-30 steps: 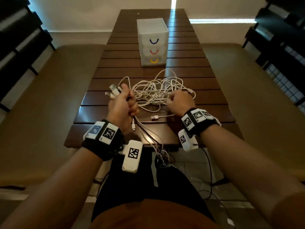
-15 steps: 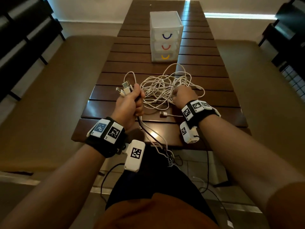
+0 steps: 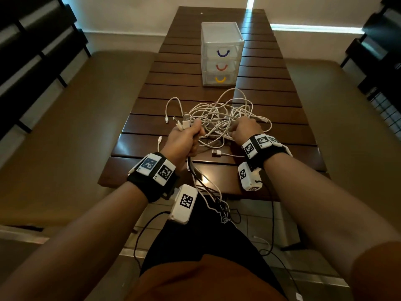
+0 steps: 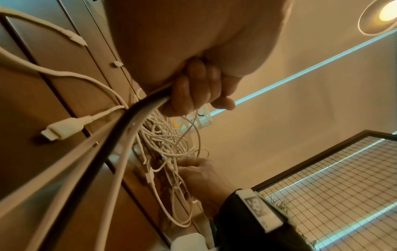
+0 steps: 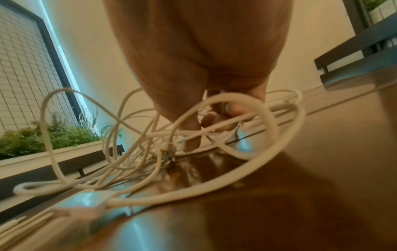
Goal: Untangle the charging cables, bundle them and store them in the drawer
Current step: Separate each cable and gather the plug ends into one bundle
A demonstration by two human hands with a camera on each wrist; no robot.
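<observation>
Left hand (image 3: 184,139) is clenched on several plug ends and cable strands; right hand (image 3: 245,129) pinches strands in the tangle (image 3: 221,118). The tangle lies on the tabletop (image 3: 152,135), in front of the drawers (image 3: 221,55). Hold the plugs fixed; draw one strand free slowly to avoid tightening knots.

A dark slatted wooden table (image 3: 178,98) runs lengthwise away beyond the fingertips. Padded tan benches (image 3: 71,131) flank it, one out to the left of the knuckles, another (image 3: 347,118) out to the right. Dark slatted chair backs (image 3: 32,61) stand further left. Low, beyond the right fingers, sits a white planter of green plants (image 5: 43,141) against a gridded window screen (image 5: 19,81). A round ceiling lamp (image 4: 382,15) glows overhead.
</observation>
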